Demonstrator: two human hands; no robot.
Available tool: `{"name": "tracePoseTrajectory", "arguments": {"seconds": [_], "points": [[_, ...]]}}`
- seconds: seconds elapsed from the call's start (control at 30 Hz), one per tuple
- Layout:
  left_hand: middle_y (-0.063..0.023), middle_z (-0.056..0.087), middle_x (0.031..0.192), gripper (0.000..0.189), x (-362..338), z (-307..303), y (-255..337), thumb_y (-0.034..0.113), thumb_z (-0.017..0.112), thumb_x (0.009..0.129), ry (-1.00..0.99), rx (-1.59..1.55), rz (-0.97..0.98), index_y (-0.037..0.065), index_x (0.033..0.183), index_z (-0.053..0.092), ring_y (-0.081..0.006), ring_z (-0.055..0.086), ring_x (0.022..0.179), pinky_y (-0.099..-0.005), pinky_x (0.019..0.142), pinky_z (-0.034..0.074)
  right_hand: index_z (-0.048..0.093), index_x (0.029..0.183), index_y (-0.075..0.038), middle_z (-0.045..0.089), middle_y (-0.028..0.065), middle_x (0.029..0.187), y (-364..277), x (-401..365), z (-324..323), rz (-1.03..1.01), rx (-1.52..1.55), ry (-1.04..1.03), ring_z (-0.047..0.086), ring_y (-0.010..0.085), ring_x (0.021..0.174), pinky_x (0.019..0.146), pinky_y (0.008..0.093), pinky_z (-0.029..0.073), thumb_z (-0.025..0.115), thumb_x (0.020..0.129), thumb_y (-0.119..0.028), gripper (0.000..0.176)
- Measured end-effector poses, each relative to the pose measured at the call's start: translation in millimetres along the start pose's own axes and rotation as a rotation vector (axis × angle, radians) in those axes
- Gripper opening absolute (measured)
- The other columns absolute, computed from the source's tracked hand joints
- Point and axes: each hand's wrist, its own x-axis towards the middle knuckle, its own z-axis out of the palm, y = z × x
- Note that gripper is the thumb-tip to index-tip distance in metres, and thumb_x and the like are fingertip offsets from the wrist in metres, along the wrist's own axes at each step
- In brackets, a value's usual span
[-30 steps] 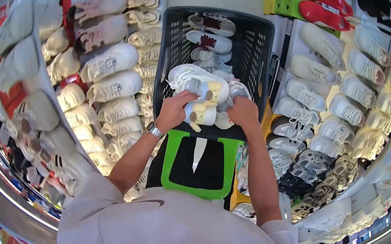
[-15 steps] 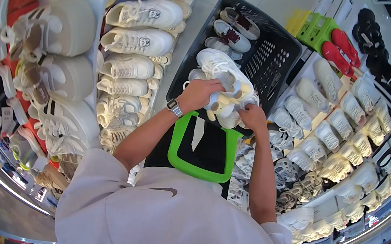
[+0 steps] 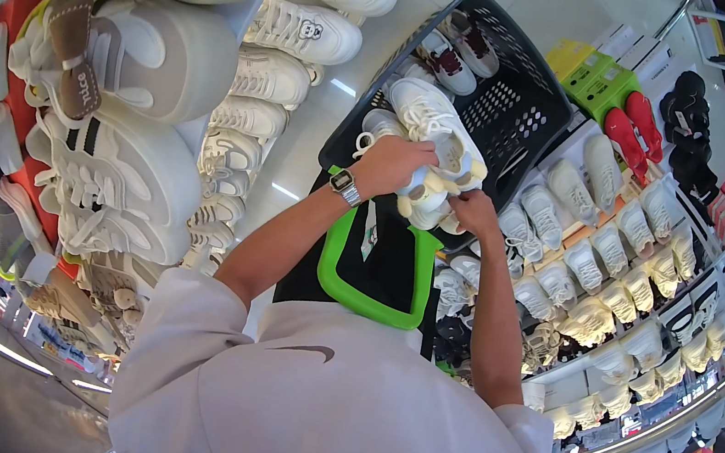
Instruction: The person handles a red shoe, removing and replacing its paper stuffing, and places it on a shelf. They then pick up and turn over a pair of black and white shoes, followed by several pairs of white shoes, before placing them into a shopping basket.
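Over a dark grey shopping basket (image 3: 541, 113), a bundle of white sneakers (image 3: 429, 114) with pale yellow heel parts is between my hands. My left hand (image 3: 392, 166), with a watch on its wrist, is closed around the opening and heel of the upper shoe. My right hand (image 3: 476, 213) is closed at the lower right of the same bundle, its fingertips partly hidden against the heel. Deeper in the basket lie white shoes with dark red insides (image 3: 449, 61). The basket's green handle (image 3: 378, 310) rests against my body.
Rows of white sneakers (image 3: 307, 30) line the shelf on the left, with larger white and beige shoes (image 3: 145, 57) closer. More light shoes (image 3: 584, 262) fill the right-hand rack. Beyond it are red slippers (image 3: 627, 139) and green boxes (image 3: 609, 87). Shiny floor (image 3: 357, 64) shows between.
The view has shifted, so the left shelf appears nearer and the basket a little further right. Both hands stay on the sneakers, which have moved slightly right and down with the basket.
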Motion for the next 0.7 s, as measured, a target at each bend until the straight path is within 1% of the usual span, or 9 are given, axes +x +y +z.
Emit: {"name": "tracePoseTrajectory", "arguments": {"seconds": [0.13, 0.27, 0.33, 0.37, 0.47, 0.5, 0.6, 0.63, 0.7], "points": [[-0.0027, 0.061, 0.091, 0.027, -7, 2, -3, 0.002, 0.054, 0.075, -0.002, 0.023, -0.01, 0.013, 0.098, 0.066, -0.03, 0.062, 0.074, -0.0395, 0.065, 0.049, 0.064, 0.113, 0.001, 0.067, 0.0228, 0.105, -16, -1, 1, 0.052, 0.108, -0.005, 0.07, 0.0335, 0.081, 0.073, 0.0392, 0.056, 0.062, 0.08, -0.03, 0.046], [-0.001, 0.062, 0.093, 0.029, -13, -4, -2, 0.001, 0.054, 0.075, 0.005, 0.018, -0.008, 0.014, 0.098, 0.066, -0.0288, 0.061, 0.072, -0.0383, 0.065, 0.049, 0.062, 0.114, -0.001, 0.067, 0.0224, 0.103, 13, 46, 13, -0.058, -0.034, 0.044, 0.067, 0.0358, 0.09, 0.077, 0.0425, 0.054, 0.064, 0.078, -0.029, 0.046], [0.0013, 0.063, 0.095, 0.031, -17, -8, -1, 0.0, 0.055, 0.074, 0.035, 0.039, -0.031, 0.015, 0.098, 0.066, -0.0272, 0.061, 0.071, -0.0362, 0.064, 0.048, 0.064, 0.111, -0.004, 0.067, 0.022, 0.099, 31, 72, 12, -0.342, -0.272, 0.044, 0.065, 0.0374, 0.092, 0.079, 0.0451, 0.052, 0.065, 0.078, -0.029, 0.042], [0.0035, 0.064, 0.097, 0.032, -18, -9, -2, 0.0, 0.057, 0.074, 0.011, 0.058, -0.036, 0.017, 0.099, 0.067, -0.0247, 0.061, 0.071, -0.0343, 0.064, 0.048, 0.067, 0.105, -0.005, 0.068, 0.0217, 0.095, 46, 89, 23, -0.601, -0.158, 0.279, 0.065, 0.038, 0.091, 0.079, 0.0455, 0.052, 0.062, 0.079, -0.028, 0.035], [0.0046, 0.065, 0.101, 0.032, -19, -7, -4, 0.002, 0.059, 0.074, -0.001, 0.072, -0.036, 0.018, 0.1, 0.067, -0.0228, 0.06, 0.069, -0.0334, 0.063, 0.048, 0.07, 0.098, -0.006, 0.068, 0.0215, 0.093, 31, 121, 7, -0.42, -0.17, 0.161, 0.065, 0.0384, 0.092, 0.081, 0.0459, 0.052, 0.06, 0.08, -0.027, 0.029], [0.0051, 0.066, 0.104, 0.032, -19, -5, -7, 0.004, 0.06, 0.073, 0.021, 0.062, -0.007, 0.018, 0.101, 0.068, -0.0214, 0.06, 0.068, -0.033, 0.063, 0.048, 0.07, 0.097, -0.004, 0.068, 0.0237, 0.088, 32, 142, 11, -0.339, -0.12, 0.155, 0.067, 0.0386, 0.087, 0.076, 0.045, 0.052, 0.066, 0.077, -0.027, 0.03], [0.003, 0.063, 0.103, 0.032, -12, -6, -6, 0.002, 0.056, 0.073, -0.022, 0.031, -0.039, 0.014, 0.102, 0.066, -0.0247, 0.058, 0.066, -0.0343, 0.064, 0.048, 0.071, 0.093, -0.002, 0.067, 0.0254, 0.085, 39, 189, 21, -0.316, -0.193, 0.165, 0.067, 0.0394, 0.084, 0.074, 0.0454, 0.052, 0.064, 0.078, -0.029, 0.031], [0.0031, 0.064, 0.105, 0.033, -7, -3, -13, 0.005, 0.058, 0.074, -0.053, 0.073, -0.049, 0.014, 0.104, 0.066, -0.023, 0.059, 0.065, -0.0337, 0.063, 0.049, 0.07, 0.095, -0.006, 0.067, 0.0218, 0.099, 31, 200, 21, -0.201, -0.23, 0.12, 0.064, 0.0387, 0.097, 0.085, 0.0462, 0.05, 0.058, 0.082, -0.023, 0.025], [0.0035, 0.064, 0.106, 0.033, -5, 3, -19, 0.006, 0.058, 0.074, -0.044, 0.072, -0.052, 0.014, 0.105, 0.066, -0.0223, 0.059, 0.064, -0.0332, 0.063, 0.049, 0.07, 0.097, -0.006, 0.067, 0.0214, 0.101, 41, 219, 31, -0.189, -0.218, 0.153, 0.064, 0.0384, 0.098, 0.085, 0.0459, 0.05, 0.058, 0.082, -0.023, 0.026]]}}
